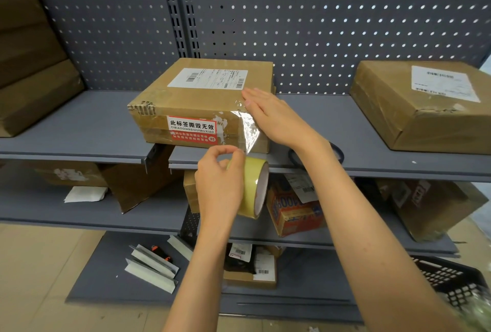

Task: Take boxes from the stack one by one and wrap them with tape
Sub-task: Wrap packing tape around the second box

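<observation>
Fingers point(252, 98) of the right hand point(276, 119) lie straight and flat, pressing clear tape point(249, 129) onto the cardboard box point(202, 98) on the shelf point(79, 129). Below them, the left hand point(220, 180) curls around the yellowish tape roll point(255, 185).

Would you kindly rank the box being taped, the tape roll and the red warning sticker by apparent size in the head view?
1. box being taped
2. tape roll, though it sits nearer the camera
3. red warning sticker
</observation>
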A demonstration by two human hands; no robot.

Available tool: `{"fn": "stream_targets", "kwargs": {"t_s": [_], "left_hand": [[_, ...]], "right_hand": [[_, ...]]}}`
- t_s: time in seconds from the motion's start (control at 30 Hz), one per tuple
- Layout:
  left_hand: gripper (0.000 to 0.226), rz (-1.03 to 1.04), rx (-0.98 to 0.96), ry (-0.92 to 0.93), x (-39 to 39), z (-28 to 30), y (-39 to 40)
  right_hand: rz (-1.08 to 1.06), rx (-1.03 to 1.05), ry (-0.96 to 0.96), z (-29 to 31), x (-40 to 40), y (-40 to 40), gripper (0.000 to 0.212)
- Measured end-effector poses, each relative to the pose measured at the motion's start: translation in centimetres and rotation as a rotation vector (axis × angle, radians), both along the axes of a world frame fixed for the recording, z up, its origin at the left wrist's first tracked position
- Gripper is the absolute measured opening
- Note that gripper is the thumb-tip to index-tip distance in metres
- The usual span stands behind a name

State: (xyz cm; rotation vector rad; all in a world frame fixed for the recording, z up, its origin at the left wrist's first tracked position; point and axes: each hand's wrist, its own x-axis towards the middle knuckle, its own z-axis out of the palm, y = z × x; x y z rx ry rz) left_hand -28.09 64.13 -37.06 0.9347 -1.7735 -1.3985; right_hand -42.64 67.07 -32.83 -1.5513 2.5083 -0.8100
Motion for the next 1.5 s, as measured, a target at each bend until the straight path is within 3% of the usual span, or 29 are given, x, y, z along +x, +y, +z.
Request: {"fn": "stream_targets", "kwargs": {"t_s": [0.27, 0.4, 0.87, 1.27, 1.5], "left_hand": [[0.016, -0.09, 0.116, -0.084, -0.4, 0.8, -1.1], [0.01, -0.11, 0.18, -0.075, -0.5, 1.1, -1.1], [0.017, -0.123, 0.135, -0.043, -0.4, 1.5, -1.2], [0.005, -0.145, 0.121, -0.1, 0.0, 1.2, -0.7], [0.012, -0.101, 0.09, -0.049, -0.2, 1.4, -0.3]], "right_hand": [[0.002, -0.002, -0.003, -0.2, -0.2, -0.1, 0.046], [0.002, -0.009, -0.006, -0.1, -0.1, 0.0, 0.045], [0.017, -0.029, 0.018, -0.2, 0.0, 0.2, 0.044], [0.013, -0.068, 0.012, -0.8, -0.2, 0.0, 0.045], [0.005, -0.079, 0.031, -0.9, 0.0, 0.1, 0.045]]}}
